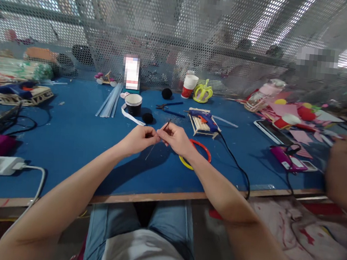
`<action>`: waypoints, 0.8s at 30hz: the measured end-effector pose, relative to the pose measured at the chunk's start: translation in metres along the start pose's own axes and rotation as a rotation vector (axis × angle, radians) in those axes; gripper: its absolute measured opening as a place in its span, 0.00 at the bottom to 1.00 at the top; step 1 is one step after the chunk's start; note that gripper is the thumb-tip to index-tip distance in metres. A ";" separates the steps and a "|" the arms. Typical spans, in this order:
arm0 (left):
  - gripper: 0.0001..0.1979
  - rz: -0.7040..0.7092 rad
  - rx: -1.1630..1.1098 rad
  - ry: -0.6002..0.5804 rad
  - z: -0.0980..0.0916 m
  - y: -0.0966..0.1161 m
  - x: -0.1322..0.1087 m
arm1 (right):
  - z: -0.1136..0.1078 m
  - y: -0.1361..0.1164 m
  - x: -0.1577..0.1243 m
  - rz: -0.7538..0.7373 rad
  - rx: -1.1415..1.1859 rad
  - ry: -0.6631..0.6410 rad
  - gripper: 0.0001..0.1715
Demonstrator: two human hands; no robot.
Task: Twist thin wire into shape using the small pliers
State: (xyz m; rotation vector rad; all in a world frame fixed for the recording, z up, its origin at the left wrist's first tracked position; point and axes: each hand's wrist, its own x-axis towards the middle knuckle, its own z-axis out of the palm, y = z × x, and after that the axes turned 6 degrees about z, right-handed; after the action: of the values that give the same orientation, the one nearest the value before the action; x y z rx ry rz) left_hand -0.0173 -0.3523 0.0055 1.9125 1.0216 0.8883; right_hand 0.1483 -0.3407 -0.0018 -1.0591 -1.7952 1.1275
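My left hand [140, 138] and my right hand [176, 138] meet above the middle of the blue table, fingertips pinched together. Between them is a thin, wire-like strand [150, 151]; its pale end slants down to the left, and a dark end pokes up above my right fingers. The part inside the fingers is hidden. Under my right wrist lies a red and yellow ring [207, 148]. Just beyond my hands sit a black fuzzy ball [147, 117] and a dark cup [133, 105] with a white strip [131, 118] beside it.
A blue glue gun [206, 120] rests on a small wooden rack, its cord trailing to the table edge. Behind are pliers [171, 108], paper cups [189, 85] and clear glue sticks [110, 101]. At far right, another person's arm [344, 175] reaches over the table near a phone [273, 132].
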 end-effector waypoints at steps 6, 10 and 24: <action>0.13 0.054 0.070 -0.047 -0.008 0.001 0.001 | 0.000 0.001 0.001 0.040 -0.009 0.057 0.21; 0.12 0.094 0.221 -0.023 -0.007 -0.002 0.001 | 0.000 0.001 0.002 0.037 -0.091 0.098 0.22; 0.10 0.089 0.189 0.018 -0.001 0.002 0.000 | 0.003 0.005 0.003 0.013 -0.097 0.166 0.21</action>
State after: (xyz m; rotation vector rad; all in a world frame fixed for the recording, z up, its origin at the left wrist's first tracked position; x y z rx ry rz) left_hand -0.0172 -0.3527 0.0074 2.1254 1.0699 0.8870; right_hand 0.1459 -0.3373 -0.0071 -1.1869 -1.7272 0.9387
